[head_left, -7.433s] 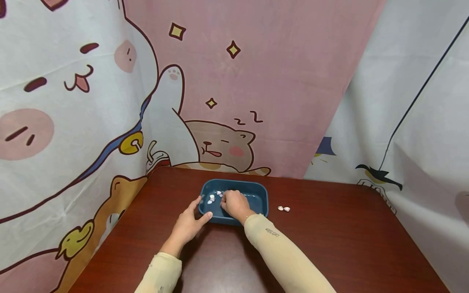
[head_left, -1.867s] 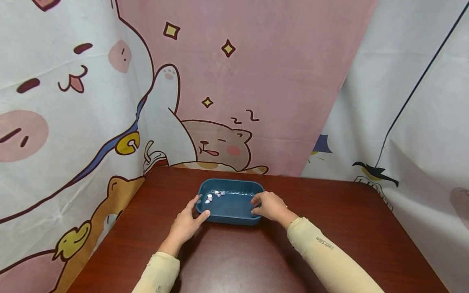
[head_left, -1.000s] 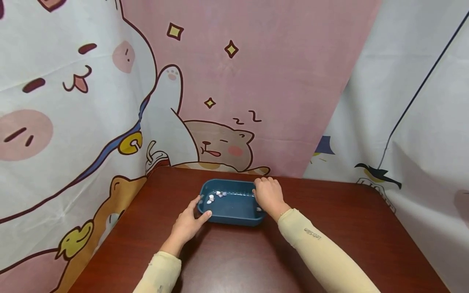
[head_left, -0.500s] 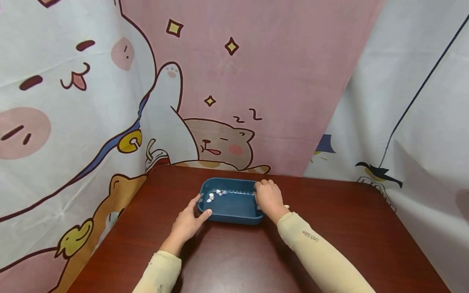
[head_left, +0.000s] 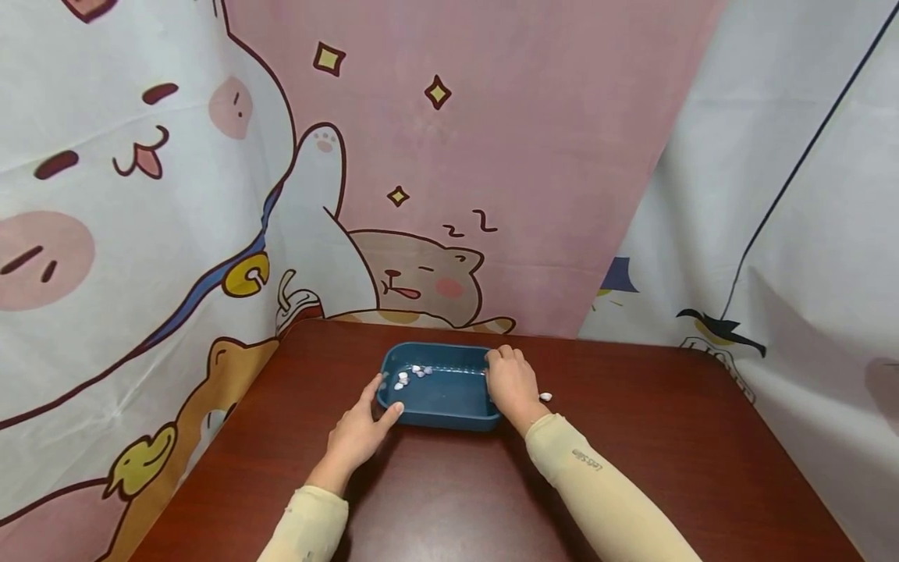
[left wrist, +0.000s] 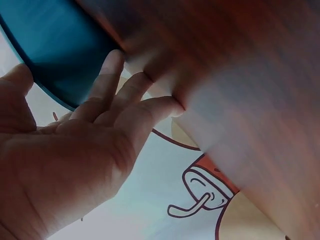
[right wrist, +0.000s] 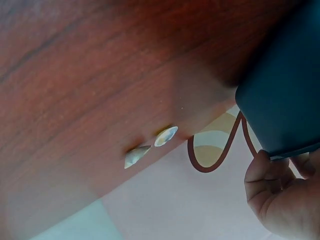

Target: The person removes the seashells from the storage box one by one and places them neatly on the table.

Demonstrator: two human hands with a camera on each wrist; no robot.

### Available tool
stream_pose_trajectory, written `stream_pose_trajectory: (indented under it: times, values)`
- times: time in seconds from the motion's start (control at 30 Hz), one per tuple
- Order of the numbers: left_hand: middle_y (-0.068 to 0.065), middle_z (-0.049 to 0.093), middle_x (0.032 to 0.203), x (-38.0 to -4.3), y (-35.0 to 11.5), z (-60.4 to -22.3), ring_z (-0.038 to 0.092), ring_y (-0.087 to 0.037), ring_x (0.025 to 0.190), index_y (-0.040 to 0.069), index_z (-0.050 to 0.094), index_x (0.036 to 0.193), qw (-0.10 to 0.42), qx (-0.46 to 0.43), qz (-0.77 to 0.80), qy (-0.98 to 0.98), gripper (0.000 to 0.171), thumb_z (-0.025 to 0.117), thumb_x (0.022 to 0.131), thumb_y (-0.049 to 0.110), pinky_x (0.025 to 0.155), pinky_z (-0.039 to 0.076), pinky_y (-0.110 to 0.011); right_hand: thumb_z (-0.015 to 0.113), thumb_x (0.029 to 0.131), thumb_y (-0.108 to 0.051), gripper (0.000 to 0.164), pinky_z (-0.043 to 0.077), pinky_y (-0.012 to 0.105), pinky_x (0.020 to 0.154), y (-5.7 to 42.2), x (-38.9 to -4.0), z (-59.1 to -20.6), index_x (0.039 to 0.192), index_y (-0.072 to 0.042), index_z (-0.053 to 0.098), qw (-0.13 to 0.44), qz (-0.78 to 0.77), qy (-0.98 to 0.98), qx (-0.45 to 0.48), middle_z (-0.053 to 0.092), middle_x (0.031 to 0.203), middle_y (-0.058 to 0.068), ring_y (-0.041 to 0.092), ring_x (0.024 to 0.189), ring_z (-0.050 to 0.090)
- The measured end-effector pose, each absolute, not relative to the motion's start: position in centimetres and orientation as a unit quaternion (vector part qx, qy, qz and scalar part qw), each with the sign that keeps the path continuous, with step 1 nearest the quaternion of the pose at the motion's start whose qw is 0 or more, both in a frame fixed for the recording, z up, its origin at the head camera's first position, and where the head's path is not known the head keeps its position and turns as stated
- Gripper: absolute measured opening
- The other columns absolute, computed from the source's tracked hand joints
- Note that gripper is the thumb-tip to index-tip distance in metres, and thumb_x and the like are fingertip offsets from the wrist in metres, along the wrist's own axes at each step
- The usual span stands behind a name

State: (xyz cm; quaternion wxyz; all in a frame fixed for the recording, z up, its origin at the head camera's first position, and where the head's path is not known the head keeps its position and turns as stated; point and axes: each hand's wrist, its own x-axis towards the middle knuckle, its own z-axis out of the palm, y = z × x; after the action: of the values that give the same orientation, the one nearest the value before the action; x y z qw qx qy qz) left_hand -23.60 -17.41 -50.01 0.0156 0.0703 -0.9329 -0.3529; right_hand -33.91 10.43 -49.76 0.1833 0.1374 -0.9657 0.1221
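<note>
Near the desk's (head_left: 435,499) far edge, the blue tray (head_left: 438,421) is gripped at its right rim by the right hand (head_left: 513,382) and touched, seemingly for steadying, by the left hand (head_left: 357,432), fingers spread, white shells (head_left: 403,377) lying inside toward its left end.

A dark-blue, rounded rectangular tray (head_left: 442,421) sits level on the desk (head_left: 435,492). Small whitish shells (head_left: 403,377) lie inside, toward ten o'clock; two pale shells (right wrist: 166,136) rest outside it, at three o'clock.
</note>
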Motion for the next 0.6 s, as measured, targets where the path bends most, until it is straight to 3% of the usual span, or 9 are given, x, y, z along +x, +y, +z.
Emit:
stream_pose_trajectory:
  times: [0.33,0.6]
  values:
    - [-0.025,0.062,0.151,-23.16,-16.72,-50.75,0.07,-0.048,0.116,0.023,0.028,0.17,0.025,0.067,-0.319,-0.945,0.076,0.06,0.107,0.051,0.089,0.053,-0.069,0.066,0.105,-0.014,0.017,0.061,0.044,0.091,10.23,-33.78,-50.14,0.114,-0.005,0.076,0.159,0.112,-0.974,0.117,0.075,0.111,0.014,0.029,0.099,0.064]
    - [-0.024,0.055,0.158,-23.26,-16.81,-50.65,0.068,-0.05,0.119,0.021,0.027,0.17,0.03,0.057,-0.341,-0.938,0.078,0.062,0.106,0.049,0.093,0.054,-0.071,0.072,0.102,-0.018,0.021,0.062,0.045,0.092,10.29,-33.62,-49.77,0.119,-0.004,0.074,0.153,0.129,-0.973,0.11,0.073,0.115,0.015,0.029,0.103,0.064]
